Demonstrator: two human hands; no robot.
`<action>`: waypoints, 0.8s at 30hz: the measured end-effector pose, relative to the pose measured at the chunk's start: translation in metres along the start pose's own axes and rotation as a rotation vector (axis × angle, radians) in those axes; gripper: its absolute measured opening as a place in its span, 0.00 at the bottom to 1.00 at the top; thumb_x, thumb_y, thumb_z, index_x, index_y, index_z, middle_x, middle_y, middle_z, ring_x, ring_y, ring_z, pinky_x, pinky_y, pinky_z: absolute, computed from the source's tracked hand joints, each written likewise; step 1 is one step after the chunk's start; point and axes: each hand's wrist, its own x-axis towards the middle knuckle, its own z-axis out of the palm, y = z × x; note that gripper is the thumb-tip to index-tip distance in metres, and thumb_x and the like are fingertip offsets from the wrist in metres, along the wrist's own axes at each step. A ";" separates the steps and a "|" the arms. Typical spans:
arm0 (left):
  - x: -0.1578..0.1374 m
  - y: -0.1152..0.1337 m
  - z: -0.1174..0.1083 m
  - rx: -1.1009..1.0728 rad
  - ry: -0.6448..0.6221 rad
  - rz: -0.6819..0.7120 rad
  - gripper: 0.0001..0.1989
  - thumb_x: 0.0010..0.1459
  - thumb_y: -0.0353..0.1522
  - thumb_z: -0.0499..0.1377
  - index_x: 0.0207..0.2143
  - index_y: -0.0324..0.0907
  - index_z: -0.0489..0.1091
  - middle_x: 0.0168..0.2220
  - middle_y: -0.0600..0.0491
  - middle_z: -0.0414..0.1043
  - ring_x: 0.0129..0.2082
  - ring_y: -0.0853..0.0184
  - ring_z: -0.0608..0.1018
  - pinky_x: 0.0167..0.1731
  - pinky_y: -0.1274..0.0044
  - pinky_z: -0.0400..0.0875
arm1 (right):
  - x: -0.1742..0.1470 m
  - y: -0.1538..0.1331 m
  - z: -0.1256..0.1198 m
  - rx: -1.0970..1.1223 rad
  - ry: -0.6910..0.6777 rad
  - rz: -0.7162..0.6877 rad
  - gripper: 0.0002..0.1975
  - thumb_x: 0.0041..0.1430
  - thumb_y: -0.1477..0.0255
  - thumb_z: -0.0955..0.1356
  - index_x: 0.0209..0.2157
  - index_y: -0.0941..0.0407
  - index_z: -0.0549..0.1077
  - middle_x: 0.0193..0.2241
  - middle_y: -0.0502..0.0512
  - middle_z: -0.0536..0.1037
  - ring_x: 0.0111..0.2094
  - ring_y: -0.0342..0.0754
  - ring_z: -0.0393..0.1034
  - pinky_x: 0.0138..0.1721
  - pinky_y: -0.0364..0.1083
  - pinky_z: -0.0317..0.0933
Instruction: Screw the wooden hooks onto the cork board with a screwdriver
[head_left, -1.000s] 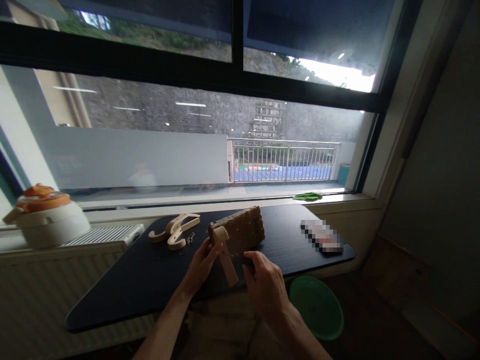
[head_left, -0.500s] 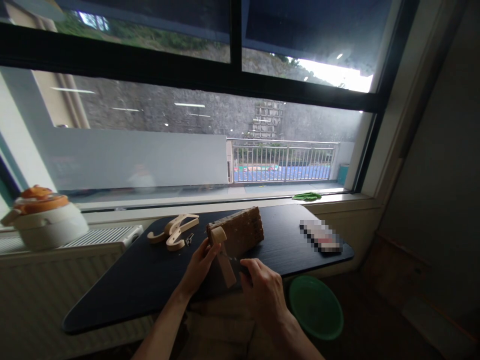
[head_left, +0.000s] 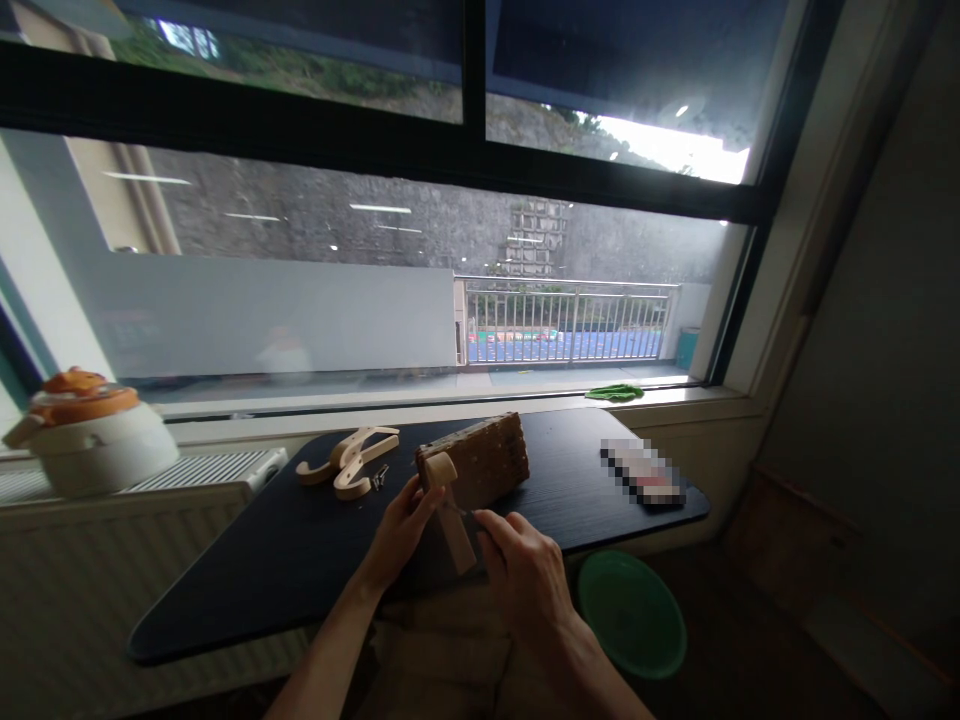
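Observation:
My left hand is closed on a pale wooden hook, its curled end up and its straight end slanting down toward me. This hook lies against the near end of a brown block with a rough, ridged surface. My right hand is closed round a screwdriver. Its thin shaft points left at the straight part of the hook; the handle is mostly hidden in my fingers. Whether the tip touches a screw is too small to tell. More wooden hooks lie at the back left, beside several small screws.
The dark table reaches the window sill. A pixelated flat object lies at its right. A green round stool or basin is below the right edge. A white pot with an orange lid stands on the radiator; a green cloth lies on the sill.
My right hand has turned slightly on the screwdriver, and its fingers are nearer the hook. My left hand, the hook and the block stay nearly in place.

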 end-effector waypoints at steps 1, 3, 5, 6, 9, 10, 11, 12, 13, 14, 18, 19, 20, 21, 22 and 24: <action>0.000 0.000 0.000 0.003 -0.002 0.004 0.22 0.54 0.42 0.55 0.48 0.41 0.66 0.40 0.52 0.74 0.38 0.62 0.74 0.35 0.78 0.68 | 0.000 -0.001 -0.002 0.006 -0.009 -0.012 0.16 0.61 0.72 0.58 0.48 0.49 0.69 0.31 0.52 0.72 0.29 0.43 0.70 0.30 0.40 0.56; 0.000 -0.001 0.000 0.003 -0.004 0.005 0.22 0.54 0.42 0.55 0.48 0.41 0.65 0.40 0.52 0.74 0.38 0.62 0.74 0.35 0.78 0.67 | -0.001 -0.003 -0.005 0.032 -0.029 -0.048 0.17 0.61 0.73 0.57 0.49 0.50 0.67 0.32 0.53 0.71 0.30 0.44 0.69 0.31 0.40 0.57; 0.000 -0.001 0.000 -0.001 -0.006 0.002 0.22 0.54 0.42 0.54 0.49 0.41 0.65 0.40 0.52 0.74 0.38 0.62 0.74 0.34 0.78 0.67 | -0.003 -0.003 -0.005 0.077 -0.044 -0.083 0.19 0.59 0.75 0.58 0.52 0.52 0.64 0.34 0.54 0.71 0.32 0.44 0.69 0.33 0.40 0.58; 0.001 -0.002 0.000 -0.001 -0.006 0.001 0.22 0.54 0.42 0.54 0.49 0.41 0.65 0.39 0.52 0.74 0.38 0.62 0.74 0.34 0.78 0.67 | -0.004 -0.002 -0.004 0.107 -0.040 -0.091 0.20 0.58 0.76 0.58 0.53 0.53 0.62 0.36 0.54 0.72 0.34 0.45 0.70 0.35 0.41 0.59; 0.001 -0.004 -0.001 0.002 -0.012 0.005 0.20 0.55 0.41 0.54 0.48 0.41 0.65 0.37 0.53 0.74 0.37 0.64 0.73 0.35 0.78 0.67 | -0.006 0.001 0.000 0.188 -0.017 -0.066 0.19 0.56 0.78 0.59 0.50 0.56 0.63 0.40 0.55 0.73 0.37 0.46 0.70 0.37 0.41 0.59; 0.001 -0.004 -0.001 0.006 -0.012 0.007 0.20 0.55 0.41 0.55 0.47 0.41 0.65 0.36 0.54 0.73 0.37 0.64 0.73 0.35 0.78 0.66 | -0.006 0.002 0.001 0.200 -0.017 -0.051 0.17 0.56 0.78 0.59 0.48 0.56 0.63 0.40 0.54 0.74 0.37 0.46 0.71 0.37 0.41 0.59; 0.001 -0.005 -0.001 0.009 -0.009 0.010 0.20 0.55 0.41 0.55 0.47 0.41 0.66 0.36 0.54 0.73 0.37 0.64 0.73 0.35 0.78 0.66 | -0.006 0.003 0.001 0.201 -0.022 -0.037 0.16 0.56 0.78 0.60 0.47 0.56 0.64 0.40 0.53 0.74 0.37 0.46 0.71 0.37 0.41 0.59; 0.001 -0.006 -0.001 0.013 -0.004 0.014 0.20 0.55 0.41 0.55 0.47 0.40 0.66 0.36 0.53 0.73 0.37 0.64 0.73 0.35 0.78 0.66 | -0.005 0.004 0.001 0.194 -0.029 -0.027 0.16 0.55 0.78 0.60 0.46 0.55 0.64 0.39 0.52 0.75 0.38 0.46 0.71 0.37 0.42 0.59; 0.002 -0.007 -0.001 0.016 0.001 0.017 0.20 0.55 0.41 0.55 0.46 0.40 0.66 0.36 0.53 0.73 0.37 0.64 0.73 0.36 0.78 0.66 | -0.005 0.004 0.001 0.181 -0.035 -0.020 0.16 0.55 0.79 0.60 0.46 0.55 0.65 0.39 0.52 0.75 0.38 0.47 0.71 0.37 0.42 0.59; 0.002 -0.008 -0.001 0.018 0.005 0.019 0.20 0.54 0.41 0.55 0.46 0.40 0.66 0.37 0.53 0.73 0.37 0.64 0.73 0.36 0.78 0.66 | -0.004 0.004 0.001 0.167 -0.035 -0.011 0.16 0.55 0.79 0.61 0.46 0.54 0.65 0.40 0.52 0.75 0.38 0.47 0.71 0.38 0.42 0.59; 0.003 -0.008 -0.001 0.021 0.010 0.017 0.22 0.53 0.42 0.55 0.47 0.40 0.66 0.39 0.52 0.74 0.38 0.63 0.73 0.37 0.77 0.67 | -0.003 0.003 0.001 0.101 -0.024 0.035 0.15 0.54 0.78 0.62 0.44 0.53 0.67 0.37 0.49 0.77 0.36 0.48 0.73 0.35 0.42 0.58; 0.003 -0.008 -0.001 0.024 0.013 0.015 0.22 0.53 0.43 0.55 0.47 0.40 0.66 0.39 0.52 0.74 0.39 0.63 0.73 0.37 0.77 0.67 | -0.003 0.002 0.001 0.087 -0.025 0.041 0.14 0.54 0.77 0.63 0.43 0.53 0.68 0.36 0.49 0.77 0.35 0.48 0.73 0.33 0.42 0.57; 0.002 -0.007 -0.001 0.025 0.019 0.013 0.23 0.53 0.43 0.55 0.47 0.40 0.66 0.39 0.52 0.74 0.39 0.62 0.73 0.38 0.76 0.67 | -0.004 0.002 0.001 0.074 -0.025 0.045 0.13 0.55 0.76 0.63 0.43 0.52 0.68 0.35 0.48 0.78 0.34 0.48 0.73 0.32 0.42 0.56; 0.002 -0.007 0.000 0.024 0.025 0.011 0.23 0.53 0.44 0.55 0.48 0.40 0.66 0.39 0.52 0.74 0.39 0.62 0.73 0.38 0.76 0.67 | -0.004 0.002 0.001 0.064 -0.027 0.044 0.13 0.55 0.75 0.63 0.43 0.52 0.68 0.33 0.48 0.78 0.32 0.47 0.73 0.31 0.42 0.55; 0.002 -0.007 0.000 0.021 0.029 0.010 0.23 0.53 0.44 0.55 0.48 0.40 0.66 0.39 0.52 0.74 0.39 0.62 0.73 0.38 0.76 0.67 | -0.004 0.002 0.001 0.057 -0.027 0.040 0.12 0.55 0.74 0.64 0.43 0.52 0.68 0.33 0.48 0.78 0.31 0.47 0.73 0.30 0.42 0.55; 0.002 -0.007 0.000 0.009 0.022 0.008 0.24 0.53 0.44 0.55 0.48 0.40 0.66 0.38 0.52 0.74 0.39 0.62 0.74 0.37 0.76 0.67 | -0.004 0.002 0.001 0.045 -0.014 0.034 0.11 0.57 0.72 0.63 0.42 0.52 0.68 0.31 0.48 0.78 0.31 0.47 0.73 0.29 0.42 0.53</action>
